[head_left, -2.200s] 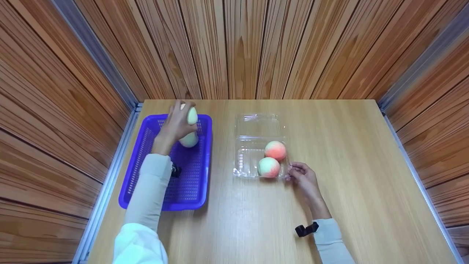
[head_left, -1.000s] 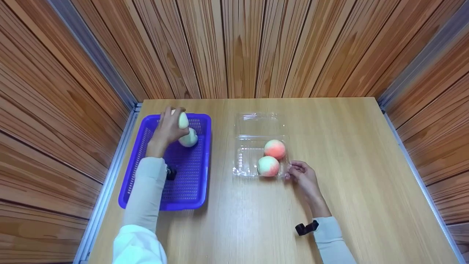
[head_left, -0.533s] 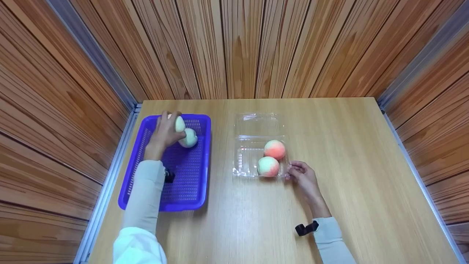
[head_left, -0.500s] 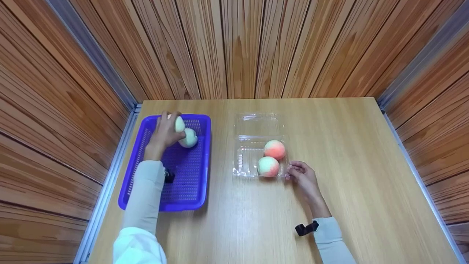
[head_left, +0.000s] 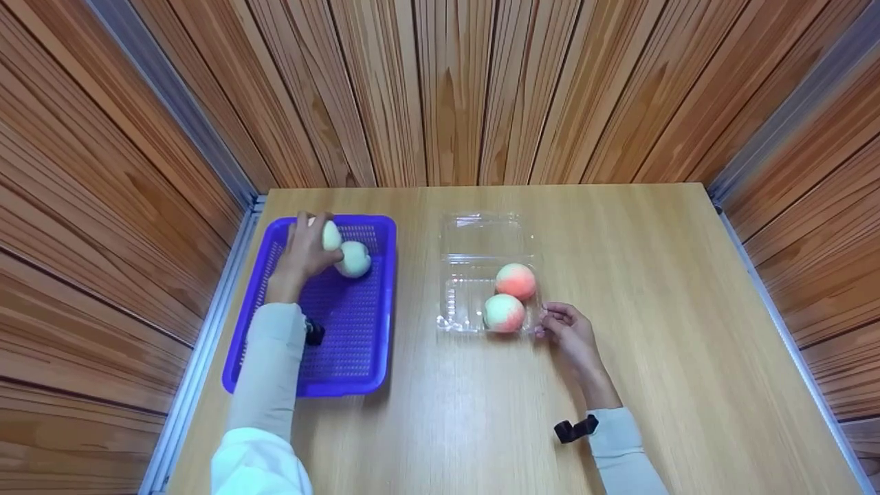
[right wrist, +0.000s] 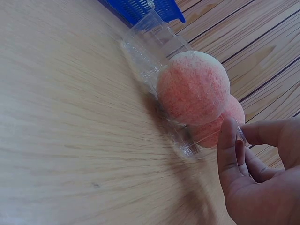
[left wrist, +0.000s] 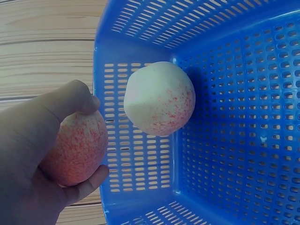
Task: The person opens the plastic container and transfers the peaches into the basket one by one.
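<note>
My left hand [head_left: 304,251] grips a peach [left wrist: 79,147], pale with red speckles, over the far left part of the blue-purple plastic basket [head_left: 381,364]. Thumb and fingers curl round the fruit. A second peach [left wrist: 161,98] lies in the basket by its far end wall, just right of the hand. In the middle of the table stands an open clear plastic clamshell box [head_left: 464,292]. Two peaches, a far one [head_left: 515,281] and a near one [head_left: 504,313], sit in its right half. The near right corner of the box is pinched between thumb and fingers of my right hand [head_left: 570,337].
The wooden table [head_left: 454,426] meets a plank wall [head_left: 454,89] at the back, with more plank walls at both sides. Raised behind the tray part is the box's clear lid [head_left: 488,234]. A black wrist camera [head_left: 576,430] sits at the right cuff.
My left hand has moved left and slightly nearer with the held peach, uncovering more of the peach in the basket. The right hand and the box stay put.
</note>
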`<control>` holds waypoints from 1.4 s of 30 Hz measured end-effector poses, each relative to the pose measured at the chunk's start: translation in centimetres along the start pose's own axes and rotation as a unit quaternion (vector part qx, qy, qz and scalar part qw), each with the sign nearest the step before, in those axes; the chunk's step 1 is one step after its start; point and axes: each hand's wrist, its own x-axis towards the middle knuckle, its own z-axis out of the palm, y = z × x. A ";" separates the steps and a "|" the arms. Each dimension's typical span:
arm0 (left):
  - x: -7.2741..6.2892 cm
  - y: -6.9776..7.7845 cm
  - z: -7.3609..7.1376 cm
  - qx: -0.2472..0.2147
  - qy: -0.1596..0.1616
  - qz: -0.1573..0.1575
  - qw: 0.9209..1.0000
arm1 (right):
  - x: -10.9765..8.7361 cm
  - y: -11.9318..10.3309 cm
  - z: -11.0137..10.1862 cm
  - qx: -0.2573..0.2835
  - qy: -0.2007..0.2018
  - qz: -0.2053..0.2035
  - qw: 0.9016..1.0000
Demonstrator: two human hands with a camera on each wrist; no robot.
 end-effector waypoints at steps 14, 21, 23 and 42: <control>0.0 -0.7 0.1 0.010 -0.002 -0.009 1.000 | 0.0 0.0 -0.2 -0.014 0.004 0.000 1.000; -0.2 -1.1 0.1 0.014 -0.003 -0.023 1.000 | -0.1 -0.1 0.0 -0.008 -0.001 0.000 1.000; -0.3 -1.3 0.2 0.018 0.000 -0.025 1.000 | -0.1 -0.1 0.1 -0.004 -0.001 -0.001 1.000; 0.4 -4.6 1.9 0.009 0.002 -0.033 0.999 | -0.1 -0.1 0.1 -0.011 0.007 0.001 1.000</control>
